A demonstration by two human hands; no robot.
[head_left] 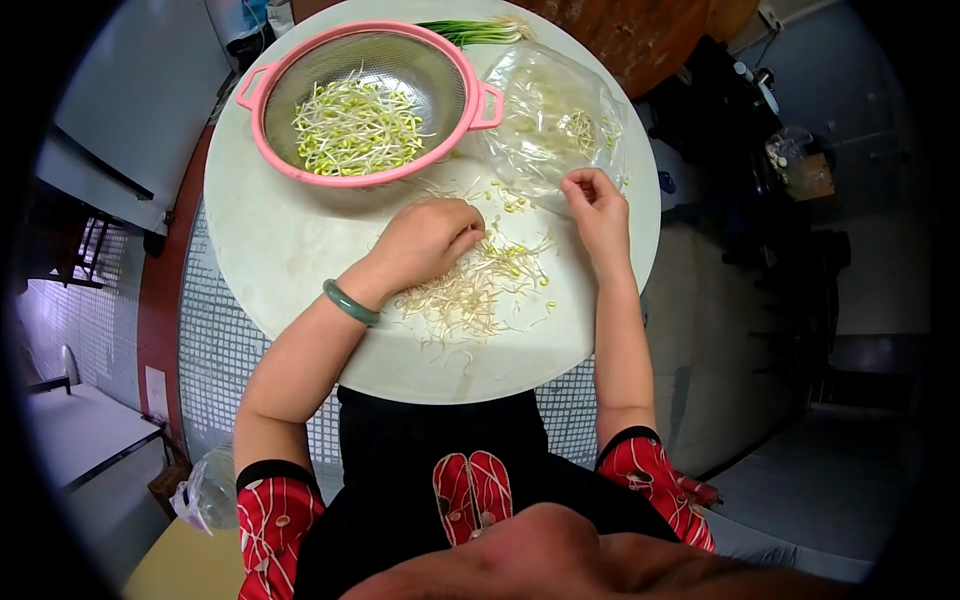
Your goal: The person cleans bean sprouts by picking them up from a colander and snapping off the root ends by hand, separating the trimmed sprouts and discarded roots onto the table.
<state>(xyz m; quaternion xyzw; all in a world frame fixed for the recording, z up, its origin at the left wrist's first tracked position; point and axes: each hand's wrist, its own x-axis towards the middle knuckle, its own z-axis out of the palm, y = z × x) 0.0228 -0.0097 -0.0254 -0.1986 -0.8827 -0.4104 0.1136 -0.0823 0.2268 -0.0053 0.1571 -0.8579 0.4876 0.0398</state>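
Note:
My left hand [428, 240], with a green bangle [351, 303] at its wrist, is curled shut at the upper edge of a loose pile of thin sprout roots [460, 300]. Its fingertips face the pile, and whatever they grip is hidden. Held in a pinch, my right hand [600, 210] is at the lower right edge of a clear plastic bag [545, 110] with some bean sprouts in it. Anything between those fingertips is too small to make out. Beyond my left hand stands a pink-rimmed metal colander [365, 181], holding a heap of yellow-headed bean sprouts [360, 128].
Everything lies on a round, pale table [290, 240]. A bunch of green onions [475, 31] rests at its far edge, behind the colander and bag. A few loose sprout heads [512, 200] are scattered between my hands. A pale stool or seat [190, 560] is at lower left.

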